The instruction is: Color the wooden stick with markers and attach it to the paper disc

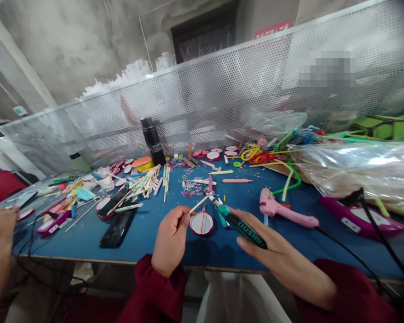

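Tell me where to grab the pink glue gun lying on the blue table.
Take the glue gun by its thick handle end at the left, coming from above. It lies flat on its side on the table, its cord trailing off to the right, so the left end is free.

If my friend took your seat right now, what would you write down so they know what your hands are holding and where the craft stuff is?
Left hand: pinching a thin wooden stick, raised above the blue table.
Right hand: gripping green-handled pliers, with their tip at the stick's far end.
Beneath them: a round red-rimmed lid lying flat on the table.
Right of it: a pink glue gun, lying down, cord attached.
Left: two dark phones and a heap of sticks.
Done: the stick is held at the pliers' tip. Whether it is cut, I cannot tell.
Left: the stick is not yet on the lid.
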Demonstrator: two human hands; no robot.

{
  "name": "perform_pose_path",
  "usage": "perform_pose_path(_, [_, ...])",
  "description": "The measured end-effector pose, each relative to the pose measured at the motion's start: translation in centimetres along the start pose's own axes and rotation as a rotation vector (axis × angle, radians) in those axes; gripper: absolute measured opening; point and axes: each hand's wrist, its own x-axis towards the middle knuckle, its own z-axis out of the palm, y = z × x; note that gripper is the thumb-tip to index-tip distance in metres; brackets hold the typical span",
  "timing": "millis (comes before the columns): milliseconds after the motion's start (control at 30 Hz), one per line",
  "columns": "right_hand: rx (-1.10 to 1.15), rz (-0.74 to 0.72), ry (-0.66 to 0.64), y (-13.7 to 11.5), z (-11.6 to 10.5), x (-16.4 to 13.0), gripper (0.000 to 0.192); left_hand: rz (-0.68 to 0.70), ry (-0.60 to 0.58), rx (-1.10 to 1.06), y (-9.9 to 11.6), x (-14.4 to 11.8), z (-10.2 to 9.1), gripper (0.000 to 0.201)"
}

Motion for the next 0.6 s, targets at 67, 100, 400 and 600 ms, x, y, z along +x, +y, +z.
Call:
perform_pose_path(67, [-0.019, 0.02, -0.004, 0.3, 0.1, 0.0, 0.062, 0.005, -0.001, 0.022, 0.0, 0.0, -0.1, 0.03])
perform_pose_path(100, [-0.035, 0.028, -0.006, 0.5, 0.1, 0.0, 0.061, 0.013, 0.005, 0.046, 0.1, 0.0, -0.1, 0.03])
perform_pose_path(400, [-0.261, -0.125, 0.038, 1.5, 1.7, -1.4, 0.056, 0.088, 0.025, 0.186, 2.6, -0.7, 0.2, 0.027])
perform_pose_path(600, [-0.322, -0.219, 0.047, 1.6, 2.6, -2.8, 0.065, 0.112, -0.037, 0.064, 3.9, -1.2, 0.1, 0.032])
